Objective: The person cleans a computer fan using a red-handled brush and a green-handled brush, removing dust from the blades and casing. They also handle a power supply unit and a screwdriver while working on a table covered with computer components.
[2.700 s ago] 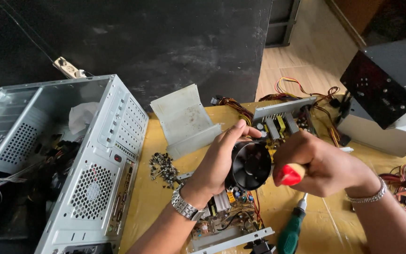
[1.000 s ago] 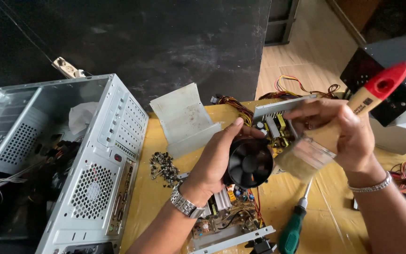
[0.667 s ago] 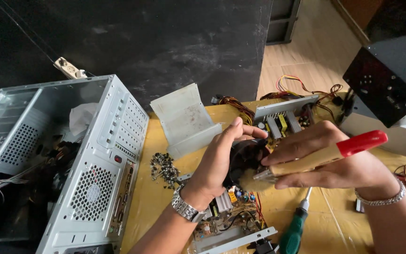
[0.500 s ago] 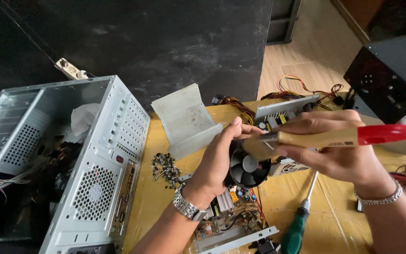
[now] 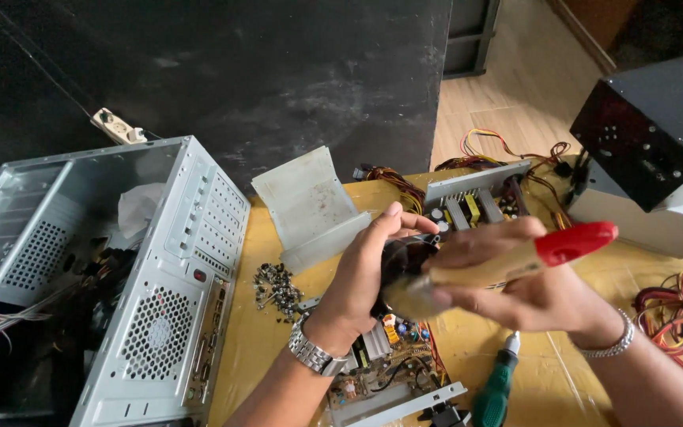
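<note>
Head view. The person's left hand point(image 5: 369, 273), a metal watch at its wrist, is cupping a round black cooling fan point(image 5: 401, 265) above the yellow tabletop point(image 5: 258, 340), fingers curled around the fan's far rim and thumb pointing up. The right hand point(image 5: 527, 289), wearing a metal bracelet, is gripping a paintbrush with a pale wooden handle and red end point(image 5: 515, 261); its bristle end is lying against the fan's face, blurred, while the red end is pointing right and slightly up. Fan and brush are sitting at the middle of the scene, just above an exposed green circuit board with coloured components point(image 5: 393, 372). A small heap of dark screws point(image 5: 277, 286) is lying left of the left wrist. An open grey metal computer case point(image 5: 120, 277) is filling the left side. A bent translucent plastic sheet point(image 5: 310, 205) is standing beyond the hands. A green-handled screwdriver point(image 5: 496, 387) is lying near the bottom edge, under the right forearm. A black metal box point(image 5: 650, 134) is resting at far right, with bundled red and yellow wires point(image 5: 681, 316) nearer, at the right edge.
</note>
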